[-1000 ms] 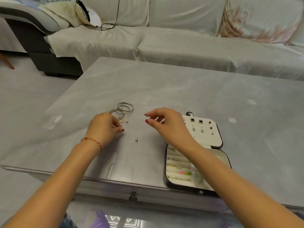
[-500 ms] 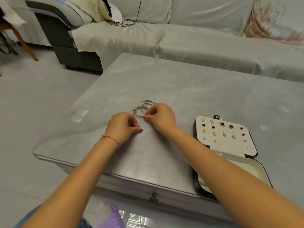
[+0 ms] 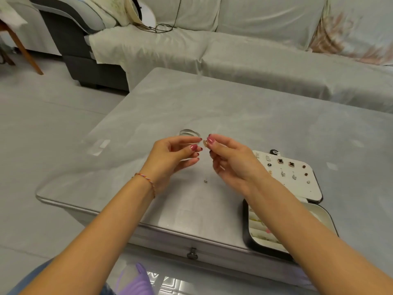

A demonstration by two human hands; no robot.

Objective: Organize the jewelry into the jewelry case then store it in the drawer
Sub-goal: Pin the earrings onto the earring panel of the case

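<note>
A: Jewelry case (image 3: 314,196), open, down and to the right of the right hand's fingers, lid panel studded with earrings. Different from half a second back?

B: Raised off the table (image 3: 234,116) now, both hands, where before pressed low by the bangles (image 3: 189,133). Right hand (image 3: 231,160) lifted with a small gold piece (image 3: 205,143) pinched between thumb and forefinger, just past the fingertips. Left hand (image 3: 170,156) up beside it, fingers loosely curled, thumb meeting forefinger, nearly touching the right fingertips.

A: Holding anything, the left?

B: Cannot tell; possibly something thin between thumb and forefinger, too small to make out. Bangles now just behind the left fingertips, partly covered by them.

A: Anything else hard to read?

B: Lower tray of the case mostly hidden under the right forearm. Tiny stud (image 3: 205,181) on the table below both sets of fingers, apart from them. Gold piece itself too small to name. Drawer knob (image 3: 192,253) on the table's near edge, well below the hands
</note>
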